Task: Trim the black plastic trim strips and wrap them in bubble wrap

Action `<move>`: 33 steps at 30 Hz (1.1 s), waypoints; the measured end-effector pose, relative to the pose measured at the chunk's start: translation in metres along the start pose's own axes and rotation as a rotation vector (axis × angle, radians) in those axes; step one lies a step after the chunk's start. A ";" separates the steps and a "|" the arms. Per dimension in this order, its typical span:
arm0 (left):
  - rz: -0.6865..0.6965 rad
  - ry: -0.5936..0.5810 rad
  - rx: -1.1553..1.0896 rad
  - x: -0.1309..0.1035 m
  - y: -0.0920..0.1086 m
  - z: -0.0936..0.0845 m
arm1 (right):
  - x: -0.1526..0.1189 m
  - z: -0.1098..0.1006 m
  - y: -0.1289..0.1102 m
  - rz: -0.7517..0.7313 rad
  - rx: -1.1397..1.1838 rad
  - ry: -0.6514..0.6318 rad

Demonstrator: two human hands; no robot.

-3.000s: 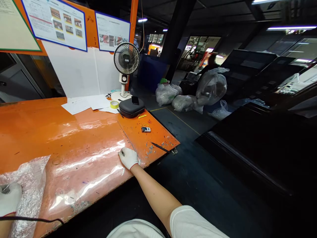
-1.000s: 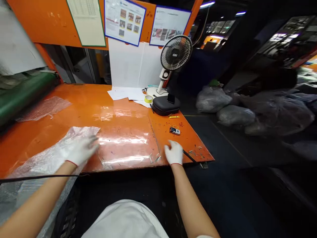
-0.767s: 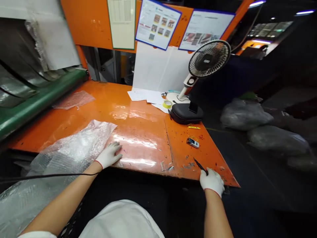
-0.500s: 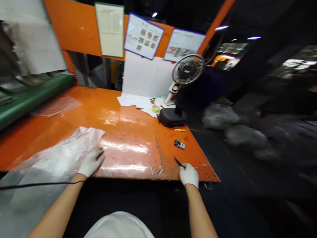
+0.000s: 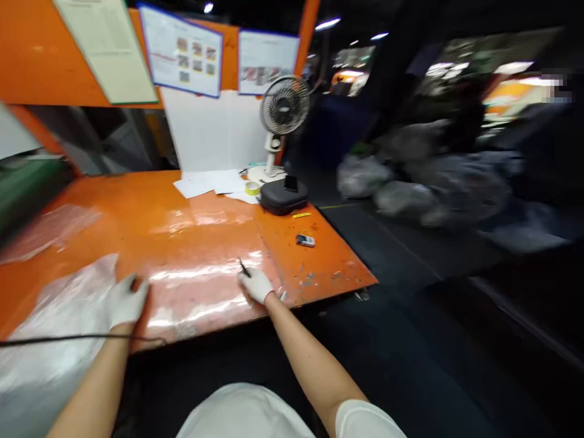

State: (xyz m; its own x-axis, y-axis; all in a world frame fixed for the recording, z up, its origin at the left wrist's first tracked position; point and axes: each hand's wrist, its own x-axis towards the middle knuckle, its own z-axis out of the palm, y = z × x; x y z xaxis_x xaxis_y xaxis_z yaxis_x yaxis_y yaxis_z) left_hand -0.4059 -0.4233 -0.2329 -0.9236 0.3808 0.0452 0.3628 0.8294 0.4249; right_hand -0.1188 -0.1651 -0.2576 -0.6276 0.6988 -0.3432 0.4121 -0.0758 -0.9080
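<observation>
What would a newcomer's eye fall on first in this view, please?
Probably the bright orange table, with a fan at its back. Near its front edge, the white-gloved right hand holds a slim dark tool, and the left hand, also gloved, is at the edge of a plastic sheet.

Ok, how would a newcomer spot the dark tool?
Find the orange table, then the gloved right hand near its front edge. The thin dark tool pokes out of that hand. Unlike the yellow tape and black case, it is held.
</observation>
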 end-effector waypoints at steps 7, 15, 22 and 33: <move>0.066 -0.115 0.186 0.036 0.006 0.010 | 0.005 -0.024 0.026 -0.046 0.271 -0.197; 0.238 -0.246 0.167 0.051 0.035 0.018 | 0.001 -0.024 0.027 -0.052 0.386 -0.179; 0.288 -0.496 0.186 0.045 0.077 0.001 | 0.005 -0.025 0.034 -0.080 0.493 -0.174; 0.294 -0.593 -0.886 0.029 0.087 -0.070 | 0.007 -0.032 0.032 -0.065 0.649 -0.216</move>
State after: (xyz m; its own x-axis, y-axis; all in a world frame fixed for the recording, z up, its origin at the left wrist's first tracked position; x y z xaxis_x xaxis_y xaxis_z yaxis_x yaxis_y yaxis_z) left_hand -0.4097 -0.3692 -0.1313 -0.5243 0.8468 -0.0894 0.1220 0.1786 0.9763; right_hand -0.0890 -0.1398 -0.2819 -0.7833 0.5636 -0.2623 -0.0676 -0.4966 -0.8653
